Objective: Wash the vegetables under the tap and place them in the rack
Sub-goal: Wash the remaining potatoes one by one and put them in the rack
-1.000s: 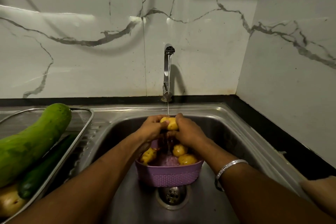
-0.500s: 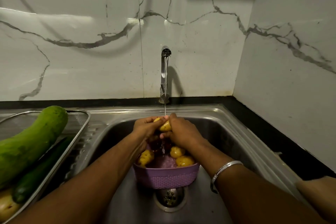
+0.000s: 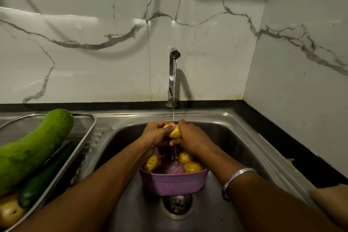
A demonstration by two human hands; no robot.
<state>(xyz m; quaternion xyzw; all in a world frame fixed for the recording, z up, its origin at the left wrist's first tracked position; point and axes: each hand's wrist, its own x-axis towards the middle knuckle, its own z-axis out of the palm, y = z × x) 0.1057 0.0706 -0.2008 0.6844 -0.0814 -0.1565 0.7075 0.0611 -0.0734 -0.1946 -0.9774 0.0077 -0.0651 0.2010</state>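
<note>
I saw both hands, left hand (image 3: 154, 133) and right hand (image 3: 190, 137), clamped on a smooth yellow oval potato (image 3: 175, 132) | long axis tilted near-left to far-right | under the chrome tap (image 3: 172, 75), above the purple woven plastic basket (image 3: 173, 184).

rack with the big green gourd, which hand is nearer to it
Left. The left hand grips the potato on the side toward the rack; the right hand grips it on the far side.

The basket (image 3: 174, 184) fills the middle of the sink (image 3: 244, 149); there is room on both its sides. The rack (image 3: 88, 137) is crowded by the gourd (image 3: 33, 149) and cucumber (image 3: 47, 175); its far end is free.
</note>
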